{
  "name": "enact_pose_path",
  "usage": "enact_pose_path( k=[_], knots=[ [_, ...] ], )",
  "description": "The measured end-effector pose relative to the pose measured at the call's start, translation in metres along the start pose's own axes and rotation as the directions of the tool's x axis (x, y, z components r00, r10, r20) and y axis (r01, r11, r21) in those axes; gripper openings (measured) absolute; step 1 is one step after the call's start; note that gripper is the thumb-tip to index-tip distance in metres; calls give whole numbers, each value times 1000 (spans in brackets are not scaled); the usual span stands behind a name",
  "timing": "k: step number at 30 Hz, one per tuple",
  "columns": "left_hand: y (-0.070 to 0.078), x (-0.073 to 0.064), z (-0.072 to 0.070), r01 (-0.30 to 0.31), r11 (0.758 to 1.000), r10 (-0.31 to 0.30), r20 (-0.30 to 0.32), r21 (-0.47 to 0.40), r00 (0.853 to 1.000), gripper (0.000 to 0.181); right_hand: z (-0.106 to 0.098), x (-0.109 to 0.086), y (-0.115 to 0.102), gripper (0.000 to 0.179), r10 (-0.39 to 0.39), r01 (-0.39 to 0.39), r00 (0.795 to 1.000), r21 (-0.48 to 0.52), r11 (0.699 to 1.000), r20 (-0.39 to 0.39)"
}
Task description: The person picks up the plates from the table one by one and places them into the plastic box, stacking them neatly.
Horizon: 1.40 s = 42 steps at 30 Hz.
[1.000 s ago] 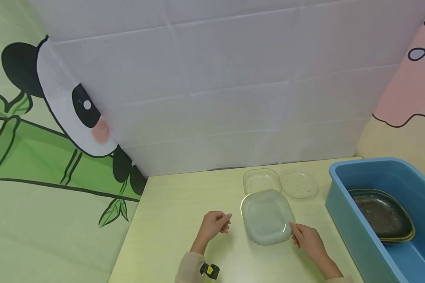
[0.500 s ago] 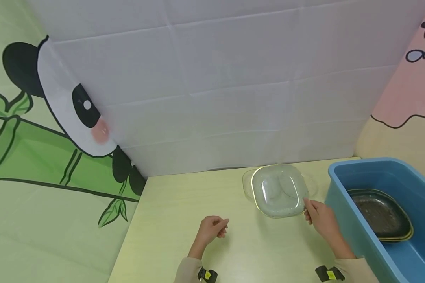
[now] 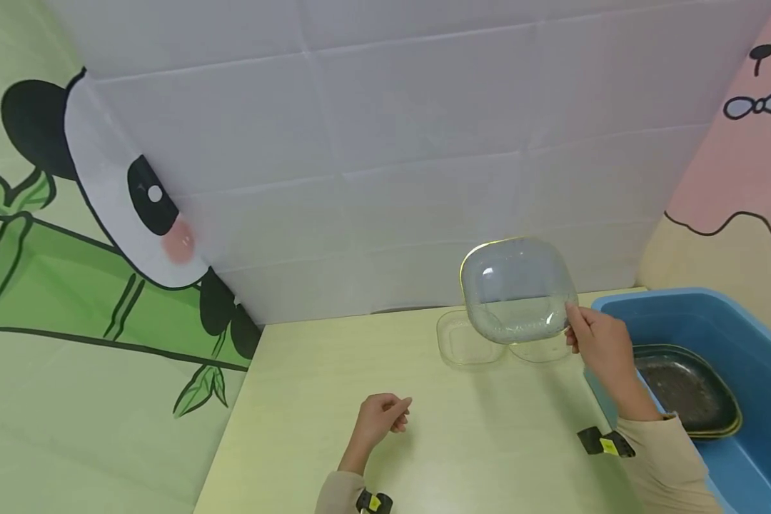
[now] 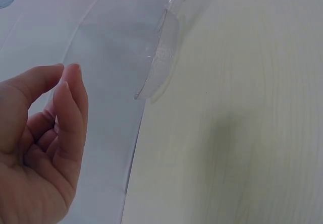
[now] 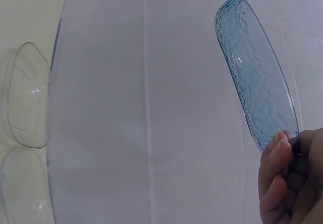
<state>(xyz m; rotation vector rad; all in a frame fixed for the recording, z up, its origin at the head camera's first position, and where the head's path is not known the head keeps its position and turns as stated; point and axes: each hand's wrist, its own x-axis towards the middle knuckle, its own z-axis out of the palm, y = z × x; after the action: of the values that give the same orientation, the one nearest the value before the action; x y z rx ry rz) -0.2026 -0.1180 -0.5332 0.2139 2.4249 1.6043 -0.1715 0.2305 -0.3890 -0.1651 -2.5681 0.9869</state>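
Observation:
My right hand pinches a clear plate with a gold-tinted rim by its right edge. The plate is raised off the table and tilted; in the right wrist view it looks blue with a rippled surface. My left hand is over the table with its fingers loosely curled and nothing in them, as the left wrist view also shows. Below the raised plate, a clear squarish dish lies near the back edge of the table. Beside it is a clear rounder dish, partly hidden by the raised plate.
A blue plastic tub stands to the right, with a stack of dark plates with gold rims inside. My right forearm passes over its near side. White cloth hangs behind the pale table.
My right hand has lifted the clear plate up and away to the right, from low over the table past the two clear dishes. The left hand has barely moved.

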Motion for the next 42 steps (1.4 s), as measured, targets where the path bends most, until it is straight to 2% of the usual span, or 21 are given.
enact_pose_path(
  k=[5, 12, 17, 21, 25, 31, 33, 35, 40, 42],
  knots=[
    [0, 1, 2, 12, 1000, -12, 0, -4, 1000, 42, -20, 16, -18, 55, -22, 22, 999, 0, 1000, -32],
    [0, 1, 3, 32, 999, -32, -6, -14, 999, 41, -52, 26, -26, 55, 21, -20, 998, 22, 1000, -58],
    [0, -1, 1, 26, 999, -26, -22, -19, 999, 42, -80, 27, -18, 56, 67, -67, 996, 4, 998, -59],
    [-1, 0, 0, 25, 999, -25, -26, -21, 999, 43, -98, 27, -5, 58, 120, -123, 991, -48, 991, -66],
    [-1, 1, 0, 26, 999, -27, -33, -21, 999, 41, -104, 29, 9, 59, 150, -154, 988, -104, 983, -47],
    [1, 2, 3, 26, 999, -27, -27, -38, 999, 41, -110, 28, 31, 60, 142, -142, 990, -184, 973, -14],
    [0, 2, 3, 35, 999, -36, -28, -31, 999, 41, -115, 31, 49, 60, 149, -145, 989, -195, 970, 7],
    [-2, 3, 4, 42, 999, -43, -31, -23, 999, 40, -118, 39, 84, 62, 164, -159, 986, -193, 968, 12],
    [-8, 5, 4, 54, 998, -55, -34, -18, 998, 38, -115, 69, 217, 64, 139, -143, 989, -105, 984, -44],
    [-10, 5, 5, 56, 998, -56, -32, -21, 998, 38, -114, 75, 259, 59, 151, -156, 985, -50, 986, -85]
  ],
)
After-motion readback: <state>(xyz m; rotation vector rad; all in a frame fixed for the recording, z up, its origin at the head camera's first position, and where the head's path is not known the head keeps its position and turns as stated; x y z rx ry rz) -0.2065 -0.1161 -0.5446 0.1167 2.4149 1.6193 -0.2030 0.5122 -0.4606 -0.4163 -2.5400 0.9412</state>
